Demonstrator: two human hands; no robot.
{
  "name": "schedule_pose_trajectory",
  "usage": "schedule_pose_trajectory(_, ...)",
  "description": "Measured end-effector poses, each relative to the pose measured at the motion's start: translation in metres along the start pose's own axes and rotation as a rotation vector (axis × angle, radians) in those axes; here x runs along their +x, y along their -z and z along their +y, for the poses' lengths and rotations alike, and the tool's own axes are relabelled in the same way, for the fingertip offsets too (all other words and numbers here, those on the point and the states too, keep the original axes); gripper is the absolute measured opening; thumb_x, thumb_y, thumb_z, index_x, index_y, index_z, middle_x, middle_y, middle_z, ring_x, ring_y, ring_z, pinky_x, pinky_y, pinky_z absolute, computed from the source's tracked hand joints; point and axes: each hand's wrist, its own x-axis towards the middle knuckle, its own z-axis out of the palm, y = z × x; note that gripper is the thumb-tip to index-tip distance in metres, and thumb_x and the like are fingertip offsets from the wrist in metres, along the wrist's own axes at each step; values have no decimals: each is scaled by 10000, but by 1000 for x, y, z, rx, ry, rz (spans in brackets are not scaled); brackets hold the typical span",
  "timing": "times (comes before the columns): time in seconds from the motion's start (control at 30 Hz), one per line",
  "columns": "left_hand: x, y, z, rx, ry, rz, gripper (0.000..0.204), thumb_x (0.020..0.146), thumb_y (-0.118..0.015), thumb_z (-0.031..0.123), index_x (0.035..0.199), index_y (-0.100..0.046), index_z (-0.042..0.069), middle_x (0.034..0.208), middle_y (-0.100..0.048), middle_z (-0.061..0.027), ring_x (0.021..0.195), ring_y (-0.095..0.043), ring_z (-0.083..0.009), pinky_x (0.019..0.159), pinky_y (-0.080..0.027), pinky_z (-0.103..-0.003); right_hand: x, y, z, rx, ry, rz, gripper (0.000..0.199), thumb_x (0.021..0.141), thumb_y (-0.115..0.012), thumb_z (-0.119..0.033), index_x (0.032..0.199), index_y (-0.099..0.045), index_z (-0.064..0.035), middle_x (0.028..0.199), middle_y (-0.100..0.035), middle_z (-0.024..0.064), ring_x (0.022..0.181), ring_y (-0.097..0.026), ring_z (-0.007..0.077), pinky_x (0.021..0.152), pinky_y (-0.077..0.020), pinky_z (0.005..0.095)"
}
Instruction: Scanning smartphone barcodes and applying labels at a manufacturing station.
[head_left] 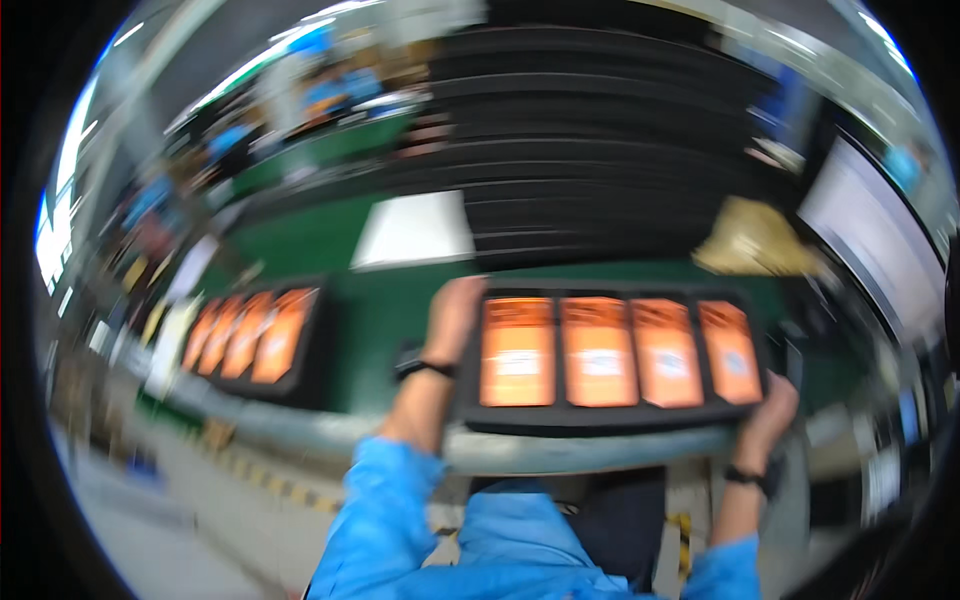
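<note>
A black tray [610, 418] with several slots lies at the front of the green workbench, directly before me. In its slots sit several flat, phone-shaped orange pieces [517, 340], each with a pale label. My left hand [456, 318] grips the tray's left edge, the fingers partly hidden at its far corner. At the lower right corner, my right hand [769, 408] has hold of the other end, its fingers blurred. A second black tray [312, 335] with similar orange pieces stands apart on the left.
Behind the held tray rises a large stack of black trays [600, 150]. A white sheet [416, 230] lies on the green bench top [365, 350]. A yellowish bag [755, 238] and a monitor [875, 235] are at the right. People in blue are blurred at the far left.
</note>
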Motion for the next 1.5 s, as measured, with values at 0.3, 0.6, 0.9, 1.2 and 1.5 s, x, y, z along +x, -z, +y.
schedule_pose_trajectory(0.3,8,-16,16,-881,435,-315,366,1020,-436,287,1148,-606,-10,1109,-654,-97,1031,-605,-178,919,-468,-294,-14,54,11,683,-265,103,87,959,-542,-109,942,-577,-31,908,-615,38,879,-564,106,814,-445,240)
schedule_pose_trajectory(0.6,5,-8,23,-738,422,-364,447,1022,-452,352,1191,-593,-38,1113,-643,-87,971,-617,-173,863,-481,-293,-23,268,90,213,-233,562,133,983,-521,-180,904,-563,-81,838,-605,17,724,-562,81,656,-470,227)
schedule_pose_trajectory(0.9,11,-7,16,-556,428,-339,442,996,-447,416,1142,-571,19,1109,-612,-86,978,-592,-169,850,-475,-304,7,370,122,55,-278,786,209,1003,-482,-233,1041,-581,-53,991,-629,43,909,-571,121,800,-463,268)
schedule_pose_trajectory(1.2,1,-6,26,-609,504,-309,521,1014,-397,423,1243,-537,-24,1247,-568,-109,1086,-575,-204,921,-462,-315,24,387,144,113,-363,740,312,985,-520,-334,1116,-594,-60,1074,-651,40,961,-558,120,858,-426,280)
schedule_pose_trajectory(1.5,1,-5,21,-580,514,-266,527,1021,-419,397,1309,-517,-33,1290,-551,-106,1115,-550,-219,967,-430,-314,22,409,154,298,-451,668,269,980,-520,-296,1135,-602,-92,995,-613,-12,868,-517,74,756,-415,229)
